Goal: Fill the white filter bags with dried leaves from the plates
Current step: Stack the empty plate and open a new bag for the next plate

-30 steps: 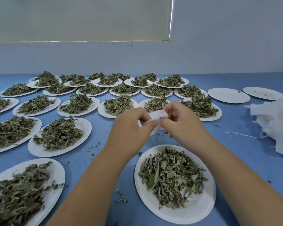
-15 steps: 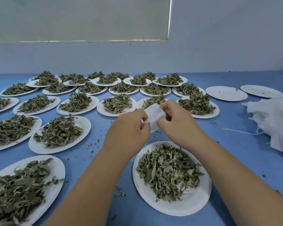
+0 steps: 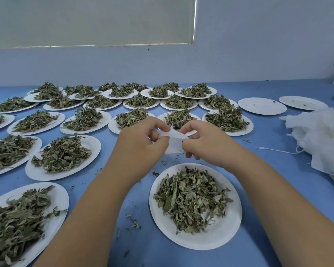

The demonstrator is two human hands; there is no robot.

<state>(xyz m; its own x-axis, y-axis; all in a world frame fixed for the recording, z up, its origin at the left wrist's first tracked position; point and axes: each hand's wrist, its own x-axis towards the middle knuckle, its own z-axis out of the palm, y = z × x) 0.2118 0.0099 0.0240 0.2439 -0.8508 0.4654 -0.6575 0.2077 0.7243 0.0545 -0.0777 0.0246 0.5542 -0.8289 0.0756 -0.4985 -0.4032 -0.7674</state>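
Blue table (image 3: pixel 274 166) under a pale wall (image 3: pixel 258 45), crowded with white plates (image 3: pixel 94 145) of dried leaves (image 3: pixel 64 153).
Centre frame, left hand (image 3: pixel 141 145) and right hand (image 3: pixel 206 143) pinch a filter bag (image 3: pixel 175 140); the near plate (image 3: pixel 226 234) of leaves lies just below it.

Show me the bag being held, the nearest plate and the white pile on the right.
bag (image 3: pixel 175 141): head view, its white middle.
nearest plate (image 3: pixel 219 240): head view, bare near rim.
white pile (image 3: pixel 320 135): head view, upper part of the heap.
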